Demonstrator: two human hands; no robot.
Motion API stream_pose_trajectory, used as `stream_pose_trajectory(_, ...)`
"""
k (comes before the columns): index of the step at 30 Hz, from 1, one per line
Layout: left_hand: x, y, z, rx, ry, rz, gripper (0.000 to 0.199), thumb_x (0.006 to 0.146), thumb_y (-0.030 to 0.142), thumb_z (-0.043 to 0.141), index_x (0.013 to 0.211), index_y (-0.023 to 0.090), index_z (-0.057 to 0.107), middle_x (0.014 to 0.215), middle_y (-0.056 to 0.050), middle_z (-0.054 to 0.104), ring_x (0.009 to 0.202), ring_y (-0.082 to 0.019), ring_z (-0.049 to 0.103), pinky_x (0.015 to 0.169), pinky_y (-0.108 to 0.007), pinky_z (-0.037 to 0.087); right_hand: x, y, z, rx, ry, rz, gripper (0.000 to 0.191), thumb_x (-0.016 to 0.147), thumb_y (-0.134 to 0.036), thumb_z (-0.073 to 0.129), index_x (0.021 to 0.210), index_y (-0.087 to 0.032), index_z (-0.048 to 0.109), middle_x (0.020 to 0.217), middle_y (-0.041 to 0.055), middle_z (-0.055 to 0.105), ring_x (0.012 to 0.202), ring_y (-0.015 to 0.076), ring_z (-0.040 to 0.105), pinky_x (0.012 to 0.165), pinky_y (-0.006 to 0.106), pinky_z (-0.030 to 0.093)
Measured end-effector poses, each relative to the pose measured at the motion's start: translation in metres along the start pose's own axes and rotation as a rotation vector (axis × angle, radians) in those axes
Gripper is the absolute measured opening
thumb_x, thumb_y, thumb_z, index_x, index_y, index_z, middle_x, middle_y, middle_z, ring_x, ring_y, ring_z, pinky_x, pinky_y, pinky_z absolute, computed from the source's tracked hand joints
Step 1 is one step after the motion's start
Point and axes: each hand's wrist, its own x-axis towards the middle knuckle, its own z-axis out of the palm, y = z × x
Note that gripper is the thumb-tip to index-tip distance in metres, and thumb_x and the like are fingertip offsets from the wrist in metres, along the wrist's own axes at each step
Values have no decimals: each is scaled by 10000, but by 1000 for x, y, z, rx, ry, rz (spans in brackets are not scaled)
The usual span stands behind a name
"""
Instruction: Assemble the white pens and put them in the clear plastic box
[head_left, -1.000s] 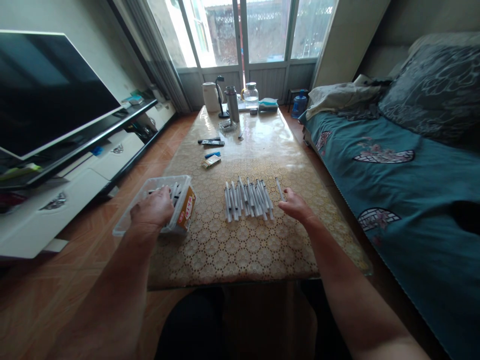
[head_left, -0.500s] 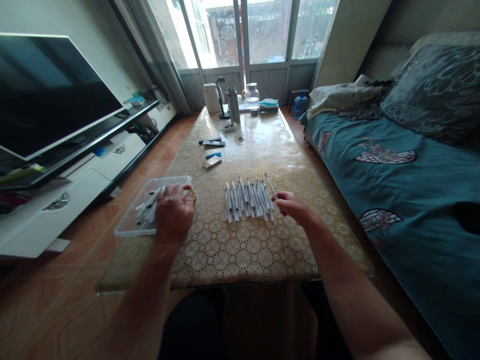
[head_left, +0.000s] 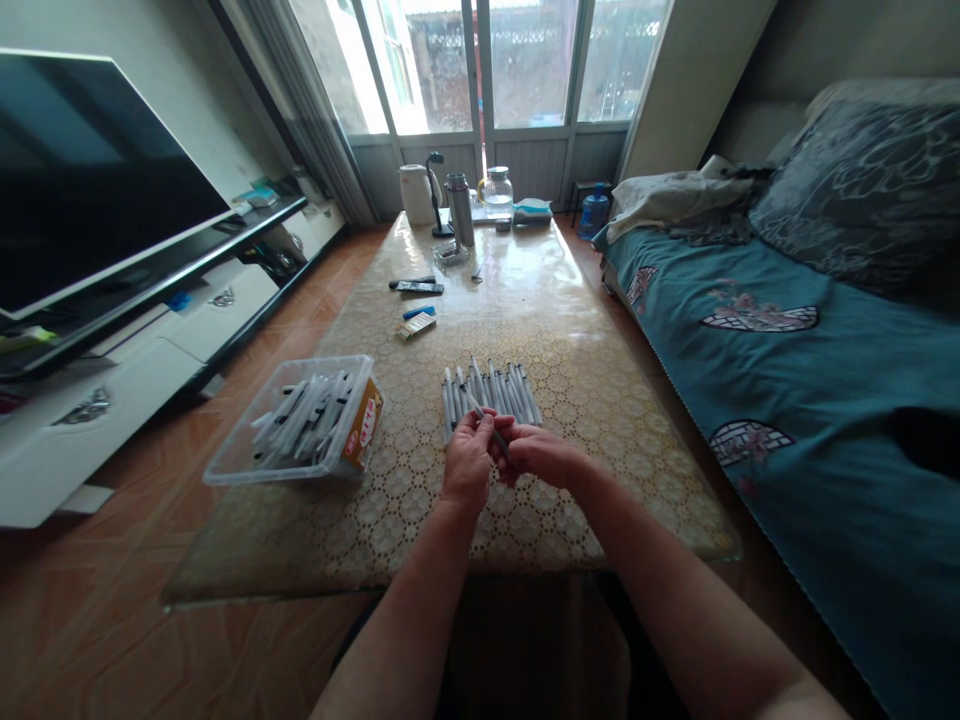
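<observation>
My left hand (head_left: 466, 462) and my right hand (head_left: 541, 455) meet over the near side of a bunch of pens. Between them they grip one slim white pen (head_left: 472, 400), tilted with its upper end pointing away and to the left. My left thumb lies along it; my right fingers close round its lower part, which is partly hidden. Just beyond, several white pens with dark tips (head_left: 491, 385) lie side by side on the table. To the left stands a clear plastic box (head_left: 281, 475) with an orange label, holding a heap of similar pens (head_left: 307, 410).
On the patterned tablecloth (head_left: 420, 520) lie a small pale packet (head_left: 416, 326), a blue item (head_left: 418, 312) and a remote control (head_left: 420, 288). A steel flask (head_left: 460, 212), a kettle (head_left: 417, 195) and a glass jug (head_left: 496, 195) stand at the far end. A bed (head_left: 757, 380) is at right.
My left hand has left the box and come right to join my right hand at the pen. My right hand has drawn slightly left and nearer with the pen.
</observation>
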Motion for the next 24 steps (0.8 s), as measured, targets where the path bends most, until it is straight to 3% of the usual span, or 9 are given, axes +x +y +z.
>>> stream_pose_trajectory(2,4,-5,3,-16,28,4,313,743,386,662,918,201,480,785,-10,687,359,-59,458,384,-187,330,4,3,4,91,141,27,129,572,-144,476,695,-170,501,559,-24,518,439,95,490,415,208,376)
stream_pose_trajectory(4,8,-11,7,-45,85,22,312,734,396,667,891,184,501,754,-16,680,446,-81,539,450,-195,392,7,6,10,157,260,60,75,620,-184,486,671,-191,431,482,-64,422,352,61,353,352,182,246)
stream_pose_trajectory(8,18,-21,12,-138,207,-6,297,731,429,646,777,173,502,588,11,604,615,-145,639,616,-258,479,9,11,19,188,355,105,180,686,-272,523,683,-219,351,431,-117,281,314,38,178,345,183,90)
stream_pose_trajectory(17,18,-15,12,-112,122,-24,288,688,401,677,717,189,483,525,64,499,640,-139,634,651,-258,474,1,15,22,229,256,58,350,737,-483,595,723,-231,352,438,-130,264,321,37,146,343,186,71)
stream_pose_trajectory(24,20,-14,17,-253,206,-51,231,703,325,664,706,180,484,515,64,495,597,-118,619,698,-261,477,10,28,28,202,424,-123,370,729,-545,612,752,-202,475,443,-104,313,342,46,219,343,210,136)
